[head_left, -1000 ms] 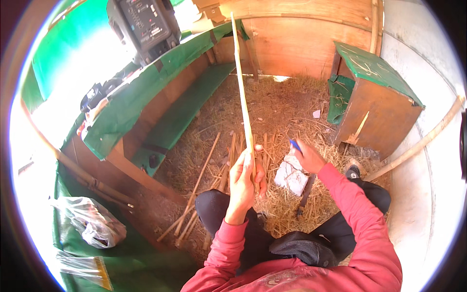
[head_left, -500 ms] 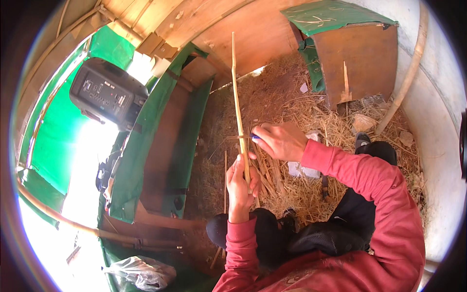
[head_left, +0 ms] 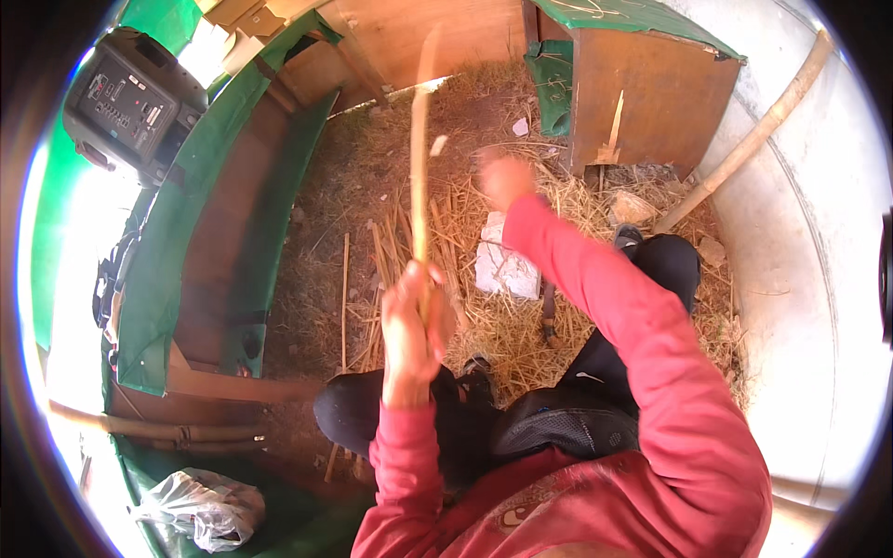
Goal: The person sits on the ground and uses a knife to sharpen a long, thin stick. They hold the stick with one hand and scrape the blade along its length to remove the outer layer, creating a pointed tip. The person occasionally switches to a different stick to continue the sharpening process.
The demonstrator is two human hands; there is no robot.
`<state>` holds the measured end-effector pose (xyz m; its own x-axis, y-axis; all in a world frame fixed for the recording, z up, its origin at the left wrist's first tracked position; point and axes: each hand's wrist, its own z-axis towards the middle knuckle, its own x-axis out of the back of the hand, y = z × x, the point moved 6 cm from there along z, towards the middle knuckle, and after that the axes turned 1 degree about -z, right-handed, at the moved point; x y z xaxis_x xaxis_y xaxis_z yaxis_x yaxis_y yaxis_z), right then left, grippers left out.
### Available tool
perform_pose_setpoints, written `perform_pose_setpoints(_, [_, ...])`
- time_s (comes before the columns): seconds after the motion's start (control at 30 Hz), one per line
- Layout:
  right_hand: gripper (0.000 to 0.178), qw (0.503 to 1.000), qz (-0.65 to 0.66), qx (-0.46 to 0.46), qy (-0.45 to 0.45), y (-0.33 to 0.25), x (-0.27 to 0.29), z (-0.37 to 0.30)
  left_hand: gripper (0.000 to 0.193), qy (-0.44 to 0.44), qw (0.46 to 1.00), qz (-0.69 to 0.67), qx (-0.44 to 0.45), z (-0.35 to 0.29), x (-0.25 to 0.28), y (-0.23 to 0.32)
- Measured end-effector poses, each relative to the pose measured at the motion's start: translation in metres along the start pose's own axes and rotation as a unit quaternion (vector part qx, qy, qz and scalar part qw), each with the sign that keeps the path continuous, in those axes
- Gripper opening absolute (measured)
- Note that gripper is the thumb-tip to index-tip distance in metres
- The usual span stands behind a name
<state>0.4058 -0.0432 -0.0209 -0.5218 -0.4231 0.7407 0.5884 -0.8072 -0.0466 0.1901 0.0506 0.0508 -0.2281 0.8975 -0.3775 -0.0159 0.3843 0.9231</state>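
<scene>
My left hand (head_left: pixel 414 321) is closed round the lower part of a long, pale stick of wood or bamboo (head_left: pixel 419 177), which stands nearly upright in front of me. Its upper end is smeared by motion. To the right of the stick and apart from it, my right hand (head_left: pixel 507 179) is a blurred fist with the arm stretched forward. A moment ago it gripped a blue-handled knife; in the blur now I cannot make out the blade. A small pale chip (head_left: pixel 438 145) shows beside the stick's upper part.
Straw (head_left: pixel 521 339) and split sticks (head_left: pixel 446 232) cover the ground around a whitish stone block (head_left: pixel 507 265). A brown wooden box (head_left: pixel 651 102) with a green cover stands far right, near a leaning pole (head_left: pixel 744 139). At left are a green-edged bench (head_left: pixel 223 242), black speaker (head_left: pixel 130 102) and plastic bag (head_left: pixel 205 510).
My right hand has moved forward, away from the stick the knife blade was crossing. A small chip now shows beside the stick. The whole view has shifted, with surroundings sliding left.
</scene>
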Motion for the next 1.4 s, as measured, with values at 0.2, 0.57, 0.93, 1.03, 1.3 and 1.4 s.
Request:
perform_pose_setpoints(0.2, [0.020,0.974,0.090,-0.196,-0.070,0.059,0.022,0.049,0.030,0.135,0.984,-0.115,-0.036,-0.023,0.078,0.018])
perform_pose_setpoints(0.57, [0.015,0.936,0.275,0.211,0.063,-0.087,0.134,0.017,0.034,-0.020,1.000,0.004,-0.010,-0.017,0.020,0.024])
perform_pose_setpoints(0.93, [0.033,0.952,0.146,-0.264,-0.057,0.123,-0.037,0.033,0.031,0.014,0.996,-0.051,0.066,-0.062,-0.002,0.012])
perform_pose_setpoints(1.03, [0.038,0.949,0.132,-0.283,-0.044,0.116,-0.027,0.014,0.031,0.148,0.987,-0.047,0.038,-0.059,0.051,0.016])
perform_pose_setpoints(1.3, [0.027,0.902,0.415,0.115,0.039,-0.074,0.114,0.031,0.032,0.050,0.998,0.036,-0.014,-0.012,0.027,0.039])
perform_pose_setpoints(1.4, [0.027,0.917,0.357,0.174,0.050,-0.079,0.123,0.033,0.034,-0.010,1.000,-0.009,-0.013,-0.011,0.017,0.033])
